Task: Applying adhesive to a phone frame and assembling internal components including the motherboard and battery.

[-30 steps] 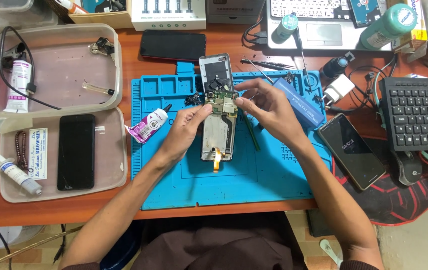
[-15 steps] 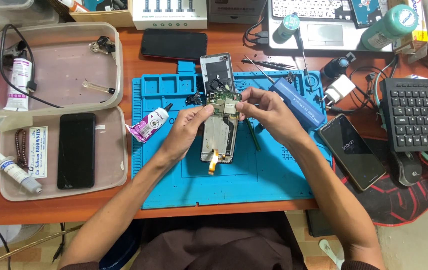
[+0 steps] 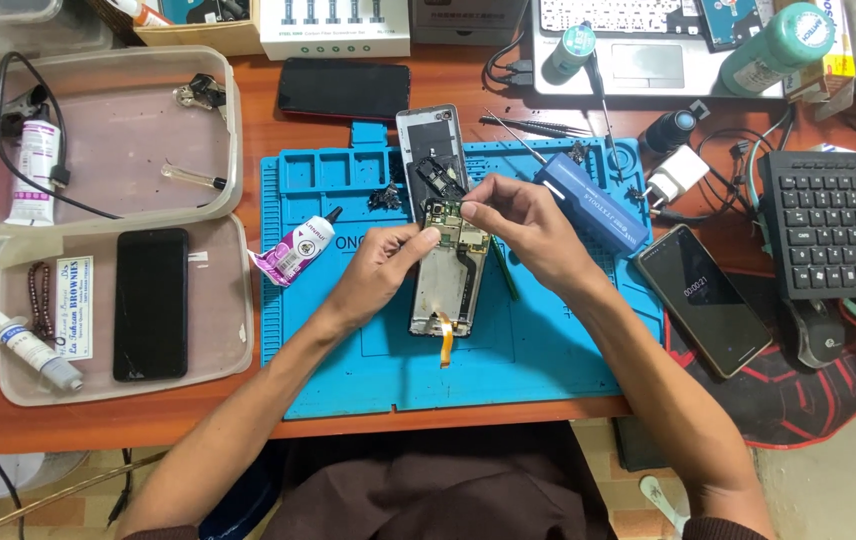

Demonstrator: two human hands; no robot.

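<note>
- Opened smartphone point(image 3: 445, 270) lies back-up in the middle of the blue repair mat point(image 3: 548, 340), circuit board point(image 3: 456, 225) exposed at its upper half, orange flex cable point(image 3: 445, 340) sticking out at the lower end.
- Left hand point(image 3: 380, 272) pinches the phone's left edge near the board, fingers narrow, holding the frame steady against the mat.
- Right hand point(image 3: 528, 225) has fingertips closed at the board's top right corner; cannot tell if a small part or tool is between them.
- Judgement: board work goes better with the left grip kept low and flat so the frame doesn't rock.
- Judgement: any lift should be small and even, no twist, since the flex cable looks easy to tear.
- Separate back cover point(image 3: 430, 150) lies just above the phone, loose black parts point(image 3: 385, 197) beside it; keep sleeves off them.
- Glue tube point(image 3: 293, 252) sits at the mat's left edge, blue case point(image 3: 593, 203) to the right, tweezers point(image 3: 528, 125) above; all near, none in hand.
</note>
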